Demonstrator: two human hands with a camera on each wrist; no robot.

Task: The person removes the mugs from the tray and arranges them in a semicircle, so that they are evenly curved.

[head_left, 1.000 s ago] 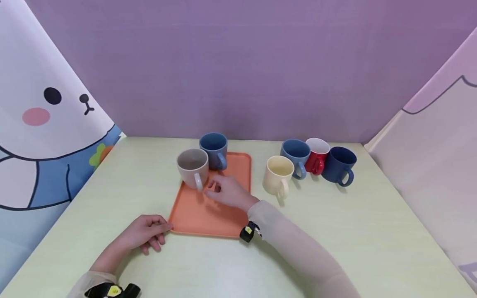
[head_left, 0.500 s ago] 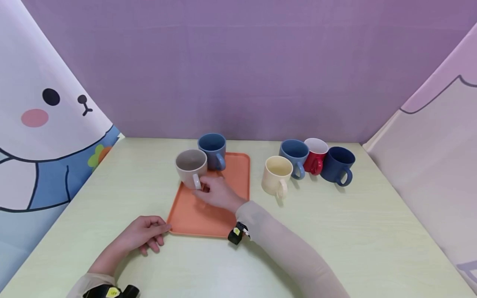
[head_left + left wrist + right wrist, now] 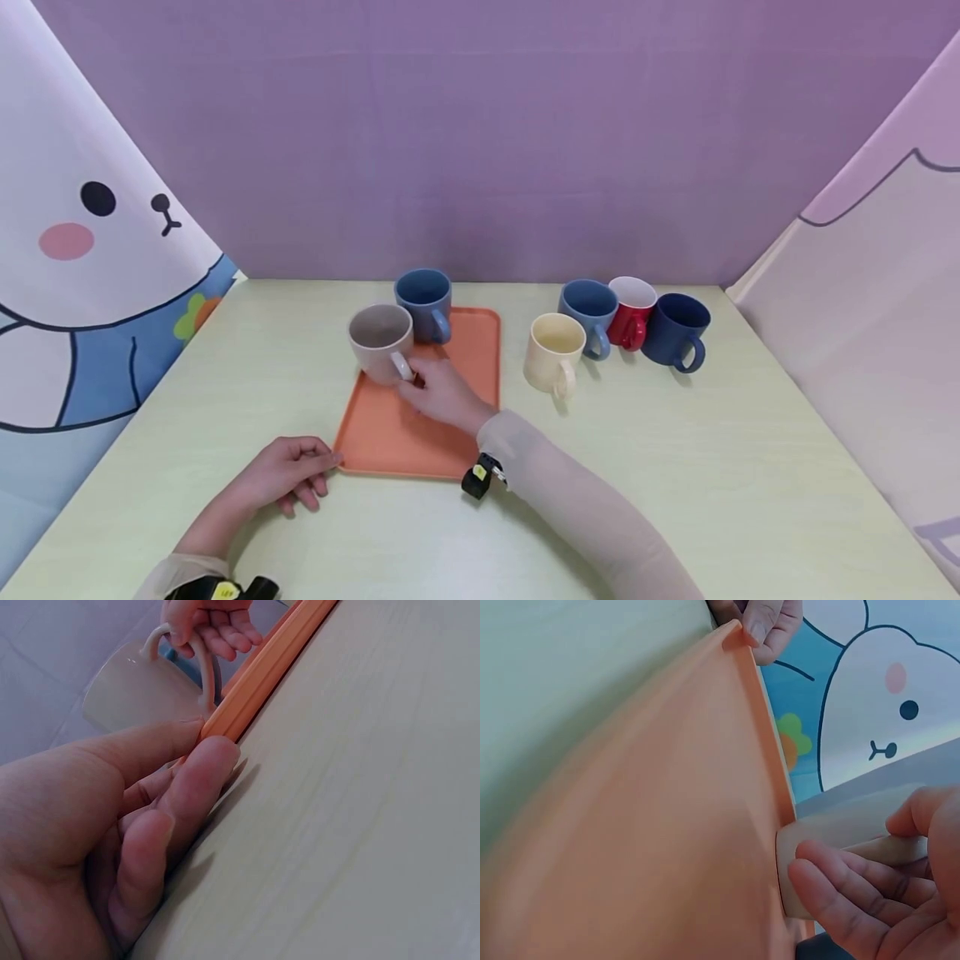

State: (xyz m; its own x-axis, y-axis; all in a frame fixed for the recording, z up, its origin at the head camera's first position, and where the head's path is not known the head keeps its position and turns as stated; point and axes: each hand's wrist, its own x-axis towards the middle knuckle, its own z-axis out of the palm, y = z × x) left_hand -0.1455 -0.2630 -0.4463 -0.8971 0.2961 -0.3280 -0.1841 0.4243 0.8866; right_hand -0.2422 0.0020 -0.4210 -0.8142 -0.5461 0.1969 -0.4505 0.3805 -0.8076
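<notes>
A greyish-beige mug (image 3: 380, 337) sits at the back left part of the orange tray (image 3: 416, 446), overlapping its left edge in the head view. My right hand (image 3: 442, 393) pinches its handle (image 3: 204, 667) between thumb and forefinger, the other fingers loosely bent below, as the right wrist view shows. At the tray's front left corner, my left hand (image 3: 283, 471) pinches the rim (image 3: 225, 724) between thumb and forefinger. Right behind the beige mug, a blue mug (image 3: 423, 304) stands upright at the tray's back left, handle toward the front right.
Right of the tray stand a cream mug (image 3: 552, 354), a lighter blue mug (image 3: 588, 308), a red mug with a white inside (image 3: 630, 321) and a navy mug (image 3: 677, 329), grouped closely. A purple backdrop (image 3: 465, 150) rises behind the table (image 3: 750, 467).
My right hand has moved left onto the beige mug's handle and taken hold of it. The mug has turned slightly, its handle now pointing more to the right. My left hand stays at the tray corner.
</notes>
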